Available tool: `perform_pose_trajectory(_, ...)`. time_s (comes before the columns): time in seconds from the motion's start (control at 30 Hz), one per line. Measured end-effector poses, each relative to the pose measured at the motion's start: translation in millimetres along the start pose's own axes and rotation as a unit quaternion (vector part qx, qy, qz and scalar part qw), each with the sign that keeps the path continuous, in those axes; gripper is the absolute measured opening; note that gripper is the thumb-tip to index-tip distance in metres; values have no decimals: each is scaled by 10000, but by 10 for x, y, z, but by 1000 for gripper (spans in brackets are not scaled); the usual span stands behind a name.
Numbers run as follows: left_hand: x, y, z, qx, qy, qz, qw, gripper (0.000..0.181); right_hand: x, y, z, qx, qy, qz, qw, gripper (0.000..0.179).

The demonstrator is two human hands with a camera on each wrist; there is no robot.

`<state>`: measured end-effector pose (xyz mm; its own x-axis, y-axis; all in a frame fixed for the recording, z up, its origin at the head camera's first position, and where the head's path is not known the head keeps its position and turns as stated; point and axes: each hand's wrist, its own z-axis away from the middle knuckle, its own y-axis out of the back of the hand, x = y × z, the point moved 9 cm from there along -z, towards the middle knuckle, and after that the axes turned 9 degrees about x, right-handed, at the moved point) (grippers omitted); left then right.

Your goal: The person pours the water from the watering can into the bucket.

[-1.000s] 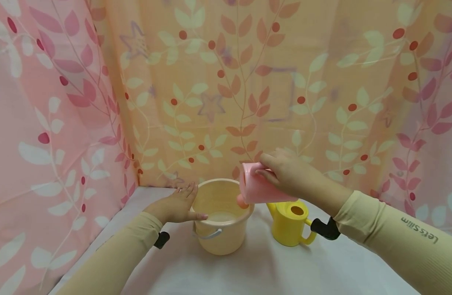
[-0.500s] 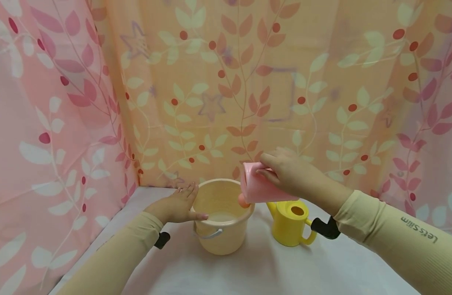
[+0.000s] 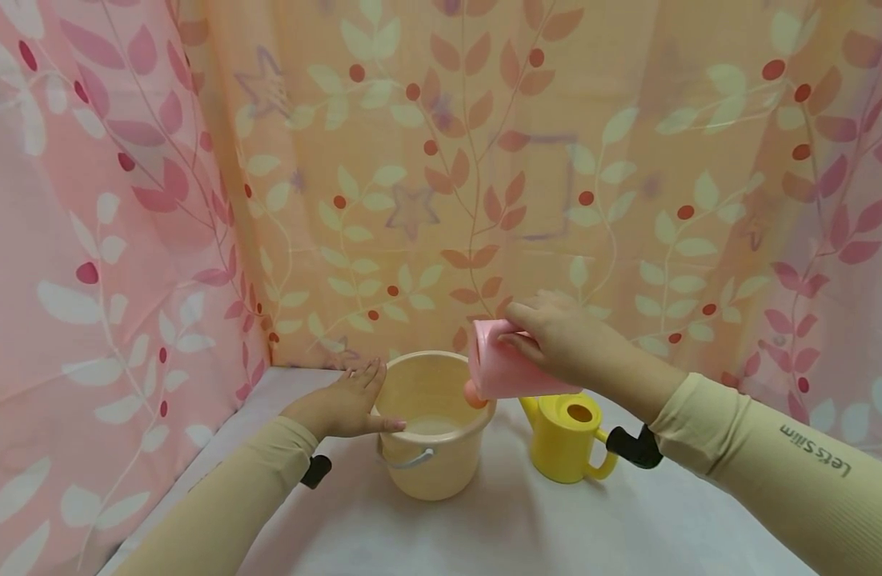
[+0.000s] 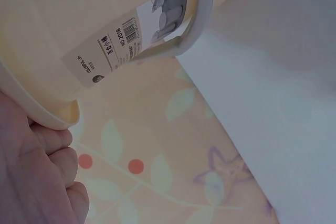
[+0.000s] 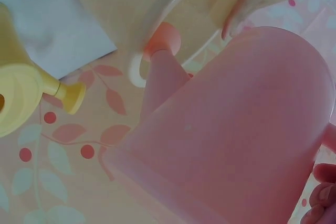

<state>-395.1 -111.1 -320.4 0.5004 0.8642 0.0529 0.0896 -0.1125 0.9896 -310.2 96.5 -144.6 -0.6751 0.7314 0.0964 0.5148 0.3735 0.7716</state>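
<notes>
A pink watering can (image 3: 516, 364) is tipped on its side, gripped from above by my right hand (image 3: 556, 332). Its orange spout head (image 5: 164, 39) points down at the right inner edge of the cream bucket (image 3: 434, 472). No stream of water can be made out. My left hand (image 3: 340, 406) rests against the bucket's left rim, fingers extended and thumb over the front edge. From the left wrist, its fingers (image 4: 58, 161) touch the underside of the rim. The bucket stands upright, its pale handle (image 3: 412, 458) hanging at the front.
A yellow watering can (image 3: 565, 444) stands upright right of the bucket, its spout towards it, below my right wrist. White cloth (image 3: 513, 528) covers the table. A leaf-patterned curtain (image 3: 383, 160) closes off the back and sides.
Almost nothing differs. Both hands, the tipped pink watering can and the bucket keep their places, apart from a tiny shift of the whole view.
</notes>
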Motion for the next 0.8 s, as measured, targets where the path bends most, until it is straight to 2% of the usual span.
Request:
perform_pose_trajectory(0.27,-4,-1,0,-5,48,84,10000,112,-27,-10,9,32,88,-3,10000,16)
perform_pose_trajectory(0.4,-38,-42,-20,-42,100,-114,9999,114,-25,-23,10,4,62,-19,10000,14)
perform_pose_trajectory(0.53,-48,-45,-30,-6,119,-85,9999,115,-20,-26,14,9,43,-37,10000,14)
perform_pose_trajectory(0.8,-36,-30,-18,-34,139,-26,9999,113,-49,-29,32,180,254,-23,9995,16)
